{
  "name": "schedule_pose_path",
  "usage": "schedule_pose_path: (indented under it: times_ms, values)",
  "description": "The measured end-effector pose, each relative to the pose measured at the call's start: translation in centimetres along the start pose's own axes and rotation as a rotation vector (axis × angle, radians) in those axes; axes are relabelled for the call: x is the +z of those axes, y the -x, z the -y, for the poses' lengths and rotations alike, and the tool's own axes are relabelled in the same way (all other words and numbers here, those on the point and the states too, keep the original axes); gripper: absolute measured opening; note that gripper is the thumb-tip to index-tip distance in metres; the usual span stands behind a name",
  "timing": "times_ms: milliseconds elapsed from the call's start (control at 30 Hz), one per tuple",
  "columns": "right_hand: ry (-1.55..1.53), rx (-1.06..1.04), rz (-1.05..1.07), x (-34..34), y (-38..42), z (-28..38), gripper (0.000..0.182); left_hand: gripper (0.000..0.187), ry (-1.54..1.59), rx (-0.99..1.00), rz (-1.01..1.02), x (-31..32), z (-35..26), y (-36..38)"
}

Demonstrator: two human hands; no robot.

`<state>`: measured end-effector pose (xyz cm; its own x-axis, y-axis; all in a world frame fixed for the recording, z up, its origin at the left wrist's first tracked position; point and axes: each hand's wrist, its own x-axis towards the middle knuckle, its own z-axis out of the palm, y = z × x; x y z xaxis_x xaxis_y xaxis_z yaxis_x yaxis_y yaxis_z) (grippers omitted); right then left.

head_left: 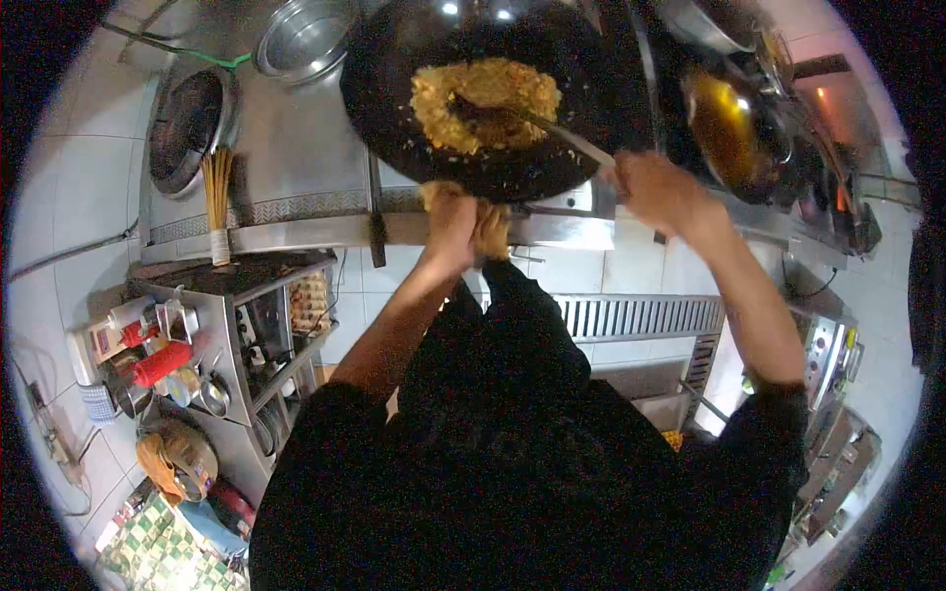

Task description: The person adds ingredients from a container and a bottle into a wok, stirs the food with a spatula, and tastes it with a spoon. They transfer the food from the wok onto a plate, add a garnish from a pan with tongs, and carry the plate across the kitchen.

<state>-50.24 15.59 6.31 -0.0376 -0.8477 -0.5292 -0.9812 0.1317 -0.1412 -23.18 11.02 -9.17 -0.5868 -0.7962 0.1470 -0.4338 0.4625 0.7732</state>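
Observation:
A large dark wok (384,108) sits at the top centre, with a mass of yellow-brown chopped food (439,103) in its middle and small bits scattered around it. My left hand (453,227) is closed on a tan cloth (492,232) at the wok's near edge; what lies under the cloth is hidden. On the right, my right hand (662,192), somewhat blurred, grips the handle of a metal ladle (581,145). The ladle's head rests in the food.
A bamboo brush (218,197) stands at the left on the counter's steel edge (325,232). Further right is a pan of amber liquid (724,128). A metal bowl (304,39) lies upper left. Below left, a steel shelf unit (236,345) holds containers.

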Motion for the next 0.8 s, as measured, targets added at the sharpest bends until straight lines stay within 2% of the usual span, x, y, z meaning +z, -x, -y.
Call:
schedule_pose_path:
  times_ms: [33, 67, 133, 167, 200, 233, 300, 333, 400, 467, 500, 533, 567, 600, 633, 667, 700, 733, 800]
  values:
    - [-0.009, -0.044, -0.065, -0.8, -1.5, -0.9, 0.04, 0.018, 0.04, 0.388, -0.238, 2.1, 2.9, -1.8]
    - [0.012, -0.052, -0.082, -3.3, -1.2, -0.4, 0.04, 0.018, 0.037, 0.398, -0.264, 4.0, 4.4, -3.6]
    - [0.147, 0.06, 0.13, -10.8, 0.6, 1.5, 0.035, 0.02, 1.47, -0.927, -0.181, 6.8, 5.6, -7.4]
    - [0.178, 0.022, 0.142, -13.2, 1.6, 1.5, 0.032, 0.014, 1.389, -0.806, -0.191, 6.5, 6.2, -7.5]
    - [0.206, -0.014, 0.156, -14.9, 2.7, 1.6, 0.03, 0.014, 1.392, -0.79, -0.201, 6.3, 5.7, -7.7]
    - [0.279, -0.117, -0.004, -15.9, 3.8, 2.4, 0.026, 0.016, 1.334, -0.731, -0.178, 6.3, 5.1, -8.0]
    - [0.35, -0.067, -0.098, -14.9, 0.5, 1.4, 0.025, 0.02, 1.282, -0.655, -0.164, 6.3, 4.7, -9.3]
    - [0.403, -0.016, -0.17, -13.4, -1.8, 0.7, 0.023, 0.019, 1.382, -0.617, -0.126, 6.7, 5.1, -9.2]
    - [0.381, -0.142, -0.144, -10.6, -6.7, -0.9, 0.022, 0.02, 1.588, -0.542, -0.046, 7.8, 5.4, -8.5]
    - [0.35, -0.113, -0.177, -13.7, -5.9, 0.1, 0.021, 0.021, 0.762, -0.321, -0.155, 6.5, 4.5, -9.6]
    - [0.239, 0.028, 0.078, -18.2, -2.8, 2.4, 0.022, 0.021, 0.24, -0.224, -0.276, 7.5, 5.8, -9.3]
    - [0.129, 0.154, 0.354, -19.9, -1.0, 4.1, 0.022, 0.021, 0.234, -0.254, -0.286, 9.0, 7.9, -8.4]
    - [0.135, 0.135, 0.366, -18.4, -0.9, 3.9, 0.022, 0.023, 0.288, -0.45, -0.181, 10.6, 10.2, -7.9]
    - [0.174, -0.098, 0.282, -16.2, -1.7, 2.4, 0.023, 0.026, 0.345, -0.623, -0.085, 11.8, 12.2, -8.7]
    - [0.216, -0.324, 0.194, -13.5, -2.5, 0.8, 0.023, 0.026, 0.347, -0.615, -0.104, 13.1, 13.2, -9.5]
    - [0.097, -0.51, 0.019, -9.0, -3.7, -0.8, 0.027, 0.024, 0.35, -0.673, -0.205, 14.9, 13.5, -10.0]
    - [0.133, -0.272, 0.007, -5.7, -4.9, 1.9, 0.036, 0.021, 0.353, -0.736, -0.298, 16.9, 14.0, -10.0]
    - [0.091, -0.182, -0.105, -2.9, -6.9, 1.8, 0.04, 0.02, 0.355, -0.802, -0.389, 18.9, 15.0, -9.8]
    - [0.056, -0.038, -0.251, 3.2, -10.7, 0.5, 0.049, 0.011, 0.395, -0.352, -0.447, 24.3, 22.0, -9.0]
